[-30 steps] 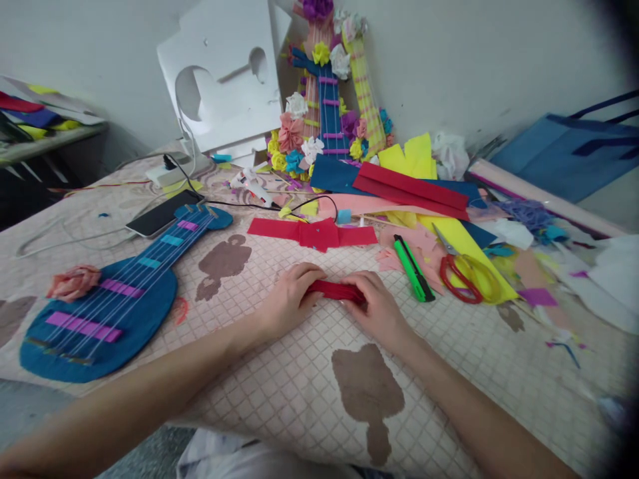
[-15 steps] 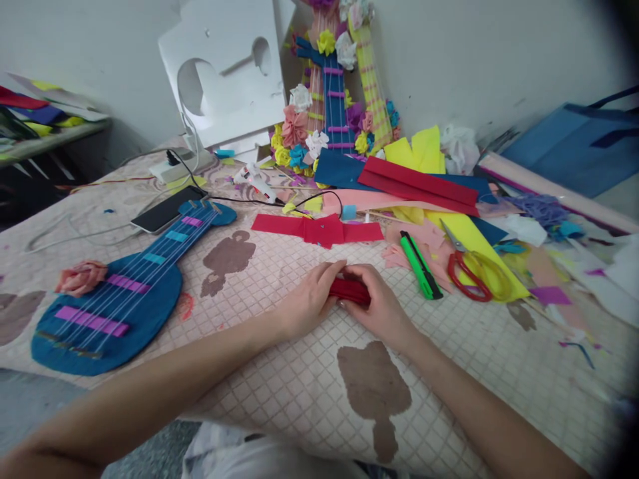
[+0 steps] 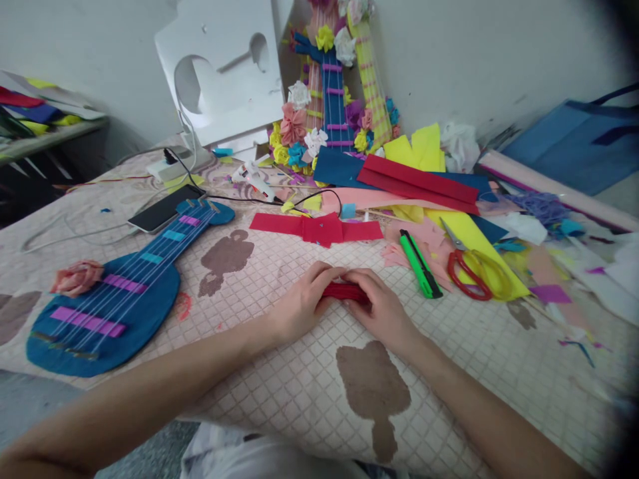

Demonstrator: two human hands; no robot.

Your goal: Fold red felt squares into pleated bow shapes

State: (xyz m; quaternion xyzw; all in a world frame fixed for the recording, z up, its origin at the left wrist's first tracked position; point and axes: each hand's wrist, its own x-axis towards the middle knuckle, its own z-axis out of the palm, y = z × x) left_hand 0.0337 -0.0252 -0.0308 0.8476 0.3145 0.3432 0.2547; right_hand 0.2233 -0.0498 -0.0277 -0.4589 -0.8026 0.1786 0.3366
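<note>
A small folded strip of red felt (image 3: 344,291) lies on the patterned cloth (image 3: 279,386) between my two hands. My left hand (image 3: 304,299) pinches its left end with curled fingers. My right hand (image 3: 382,307) is closed over its right end, thumb and fingers pressed on the felt. Only the middle of the strip shows between the fingers. Just beyond the hands lies a longer flat red felt piece (image 3: 317,229) with a folded centre.
A green utility knife (image 3: 420,264) and red-handled scissors (image 3: 466,266) lie right of the hands on yellow and pink sheets. A blue felt guitar (image 3: 112,293) with a pink rose lies at left beside a phone (image 3: 162,209). Decorated guitars (image 3: 332,100), foam board and felt stacks line the wall.
My two hands have moved closer together, so the red strip between them has become shorter and more bunched. The view has shifted slightly.
</note>
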